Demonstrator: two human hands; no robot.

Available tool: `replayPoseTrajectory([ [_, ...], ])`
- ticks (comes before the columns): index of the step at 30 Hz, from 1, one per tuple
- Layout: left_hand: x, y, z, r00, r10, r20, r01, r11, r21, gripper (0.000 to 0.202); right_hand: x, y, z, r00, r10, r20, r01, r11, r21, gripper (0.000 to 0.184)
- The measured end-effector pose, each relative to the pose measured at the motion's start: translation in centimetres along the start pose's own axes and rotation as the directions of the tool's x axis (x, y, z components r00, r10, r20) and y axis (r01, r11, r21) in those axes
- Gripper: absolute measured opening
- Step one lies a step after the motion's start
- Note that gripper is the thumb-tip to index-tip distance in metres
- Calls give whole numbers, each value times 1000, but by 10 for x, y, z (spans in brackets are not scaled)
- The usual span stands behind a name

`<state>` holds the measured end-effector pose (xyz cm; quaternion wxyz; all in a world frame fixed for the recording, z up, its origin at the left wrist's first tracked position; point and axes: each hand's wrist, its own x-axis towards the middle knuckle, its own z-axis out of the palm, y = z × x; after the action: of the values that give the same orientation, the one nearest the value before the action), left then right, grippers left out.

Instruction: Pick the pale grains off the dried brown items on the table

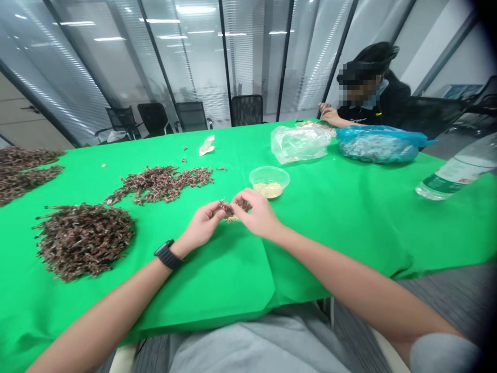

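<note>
My left hand (204,224) and right hand (256,213) pinch a small brown piece (228,209). From them, a clear bowl (269,174) sits at two o'clock, a brown heap (86,241) at nine.

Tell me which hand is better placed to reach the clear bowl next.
Probably the right hand: it is close by the clear bowl, while the left hand is farther off.
</note>
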<state>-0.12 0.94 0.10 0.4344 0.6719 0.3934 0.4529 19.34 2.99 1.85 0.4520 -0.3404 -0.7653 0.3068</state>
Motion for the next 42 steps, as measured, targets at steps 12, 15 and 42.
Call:
replayPoseTrajectory([
  [12,-5,-1,1,998,52,39,-58,986,159,31,-3,-3,-1,976,-217,3,217,975,-42,7],
  [15,-5,0,1,997,64,38,-70,978,194,32,-3,-3,0,974,-229,2,228,972,-59,7],
  [42,-7,7,-3,980,199,28,-186,844,503,30,-5,-2,-2,964,-263,30,265,956,-128,8],
])
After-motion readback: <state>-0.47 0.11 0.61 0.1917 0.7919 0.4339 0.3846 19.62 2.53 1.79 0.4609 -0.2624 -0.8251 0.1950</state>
